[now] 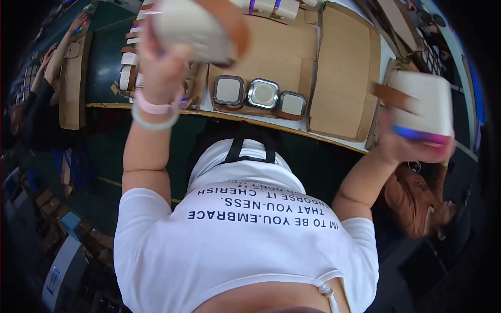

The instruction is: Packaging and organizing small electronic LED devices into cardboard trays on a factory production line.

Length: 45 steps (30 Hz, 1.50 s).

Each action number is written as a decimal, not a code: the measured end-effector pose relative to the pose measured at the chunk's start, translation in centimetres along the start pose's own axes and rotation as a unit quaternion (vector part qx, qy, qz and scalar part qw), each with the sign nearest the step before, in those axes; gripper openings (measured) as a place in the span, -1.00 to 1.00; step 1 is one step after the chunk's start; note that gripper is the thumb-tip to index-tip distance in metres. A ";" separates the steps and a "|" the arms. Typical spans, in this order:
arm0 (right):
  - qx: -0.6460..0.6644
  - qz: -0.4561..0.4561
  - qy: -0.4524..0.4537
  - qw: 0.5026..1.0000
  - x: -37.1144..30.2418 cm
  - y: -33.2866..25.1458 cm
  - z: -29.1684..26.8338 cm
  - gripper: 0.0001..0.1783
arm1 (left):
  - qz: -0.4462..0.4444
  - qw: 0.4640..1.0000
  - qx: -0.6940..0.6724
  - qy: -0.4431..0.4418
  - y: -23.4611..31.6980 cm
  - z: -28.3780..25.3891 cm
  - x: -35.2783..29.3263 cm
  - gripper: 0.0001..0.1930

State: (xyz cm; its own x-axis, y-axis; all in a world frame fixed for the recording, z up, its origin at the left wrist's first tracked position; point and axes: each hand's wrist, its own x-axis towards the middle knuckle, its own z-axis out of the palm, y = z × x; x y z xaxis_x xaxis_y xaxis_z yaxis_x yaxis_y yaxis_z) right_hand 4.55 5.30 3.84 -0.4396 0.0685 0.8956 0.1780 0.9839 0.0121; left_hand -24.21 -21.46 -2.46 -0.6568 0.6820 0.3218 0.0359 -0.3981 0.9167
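Observation:
My left hand (163,70) is raised over the bench, wrapped round a cream rounded block-shaped device (190,28) with a brown strap, blurred by motion. Out to the right, my right hand (412,148) grips a second cream device (425,96) from below. That one also has a brown strap, and a blue-purple band glows along its lower edge. Between my arms, an open cardboard carton (266,44) holds more such devices; a silver-rimmed one (263,94) sits in its near row between two dark-rimmed ones.
A second cardboard carton (342,73) stands right of the first. More strapped devices (127,75) are lined up at the left. On the right, a person in a brown top (412,201) is close by my right arm. Another person's arms (57,60) reach in at far left.

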 end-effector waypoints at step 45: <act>0.062 0.232 -0.604 0.760 -15.8 -10.4 23.5 -0.03 | -0.070 0.850 0.452 -0.262 -21.8 -3.7 -3.1 -0.16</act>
State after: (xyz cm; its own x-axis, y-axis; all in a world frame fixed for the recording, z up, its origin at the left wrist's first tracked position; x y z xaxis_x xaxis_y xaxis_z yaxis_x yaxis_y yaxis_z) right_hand -11.08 -2.14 -20.87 -0.8561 0.4397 -0.2715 0.5083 0.8111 -0.2894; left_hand -25.75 -17.14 -24.32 -0.2854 0.9576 0.0392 0.7046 0.1819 0.6859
